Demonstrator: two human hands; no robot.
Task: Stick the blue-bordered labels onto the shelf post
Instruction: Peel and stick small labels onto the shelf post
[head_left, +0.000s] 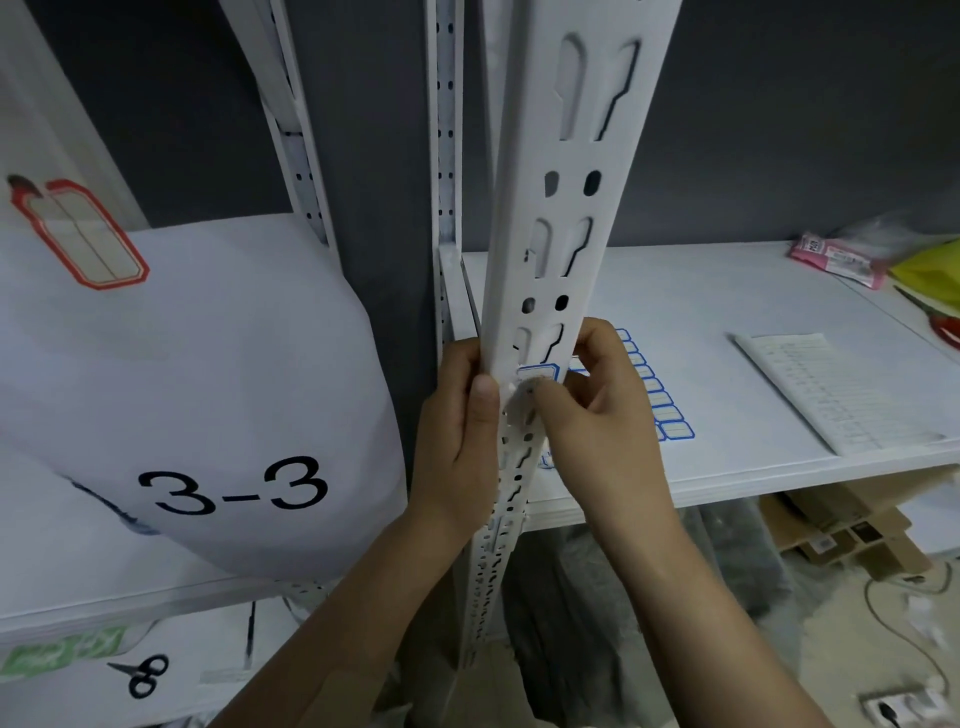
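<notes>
L hand (462, 431) grips shelf post (569, 156) at its left edge, fingers curled round. R hand (597, 410) pinches post's right edge, thumb pressing blue-bordered label (537, 372) onto post front. Label sheet (662, 402) lies right of post.

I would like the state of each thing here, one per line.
White perforated metal shelf post: standing, gripped on both edges.
Blue-bordered label: on the post's front face.
Left hand: grips the post's left edge.
Right hand: pinches the post, thumb at the label.
Sheet of blue-bordered labels: flat on the white shelf.
</notes>
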